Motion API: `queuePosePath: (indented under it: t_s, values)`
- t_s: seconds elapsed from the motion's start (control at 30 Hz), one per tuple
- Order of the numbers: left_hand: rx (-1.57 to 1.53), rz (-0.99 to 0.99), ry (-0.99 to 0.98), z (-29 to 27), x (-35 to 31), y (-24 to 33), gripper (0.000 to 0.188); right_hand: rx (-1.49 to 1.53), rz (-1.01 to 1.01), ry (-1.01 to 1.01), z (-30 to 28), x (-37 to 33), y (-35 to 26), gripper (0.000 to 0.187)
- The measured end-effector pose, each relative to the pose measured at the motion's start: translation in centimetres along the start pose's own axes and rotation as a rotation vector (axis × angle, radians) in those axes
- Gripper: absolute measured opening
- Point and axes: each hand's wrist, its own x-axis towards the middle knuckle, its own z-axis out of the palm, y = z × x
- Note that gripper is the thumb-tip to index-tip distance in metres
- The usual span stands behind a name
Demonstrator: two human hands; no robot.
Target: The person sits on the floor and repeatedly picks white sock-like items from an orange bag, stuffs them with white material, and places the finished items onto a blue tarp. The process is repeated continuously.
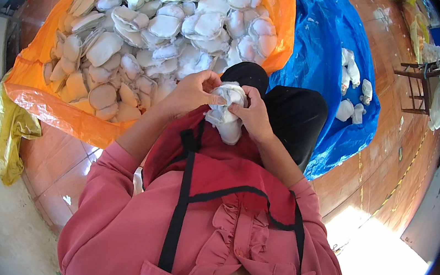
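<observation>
Over my lap, between both hands, is a small white soft cloth piece [229,130] with a rounded lower end. It looks like a stuffed plush part, though its exact kind is unclear. My left hand [193,95] pinches its upper left side with thumb and fingers. From the other side, my right hand [255,114] grips its upper edge, thumb pressed near the middle. The fingertips partly hide the top of the piece. Just beyond my left hand lies a large heap of white, rounded, flat padded pieces [168,25] on an orange plastic sheet [56,111].
At the right a blue plastic sheet [319,56] bears several small white stuffed pieces [353,71]. A dark wooden stool [418,86] stands farther right on the tiled floor [391,143]. A yellow sack [8,134] hangs down at the left, beside a pale wall.
</observation>
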Motion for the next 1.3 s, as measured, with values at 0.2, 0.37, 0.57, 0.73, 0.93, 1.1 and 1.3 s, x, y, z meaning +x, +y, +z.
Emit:
queuePosePath:
  t_s: [0.2,0.37,0.57,0.73,0.93,1.1,1.3]
  values:
    - [0.132,0.099,-0.011,-0.1,-0.1,0.7,0.044,-0.175,-0.039,-0.008,-0.2,0.3,-0.9,0.049]
    - [0.159,0.127,0.106,1.1,-0.1,0.1,0.036,-0.237,-0.105,0.031,0.2,0.4,-1.2,0.045]
    - [0.274,0.336,0.369,4.3,0.1,-0.6,0.027,-0.261,-0.047,0.134,0.9,0.8,-0.6,0.038]
    - [0.315,0.354,0.465,5.1,0.7,-0.3,0.027,-0.226,-0.085,0.205,1.0,0.7,0.3,0.036]
    - [0.352,0.475,0.608,6.0,1.3,-1.6,0.028,0.304,0.031,-0.022,-0.5,-0.1,-0.6,0.027]
    - [0.499,0.547,0.588,6.2,1.0,-1.1,0.026,0.374,0.062,-0.037,-0.3,0.7,-0.9,0.025]
    - [0.472,0.622,0.451,5.6,0.1,0.0,0.025,0.370,0.179,-0.066,-1.6,1.4,-0.6,0.018]
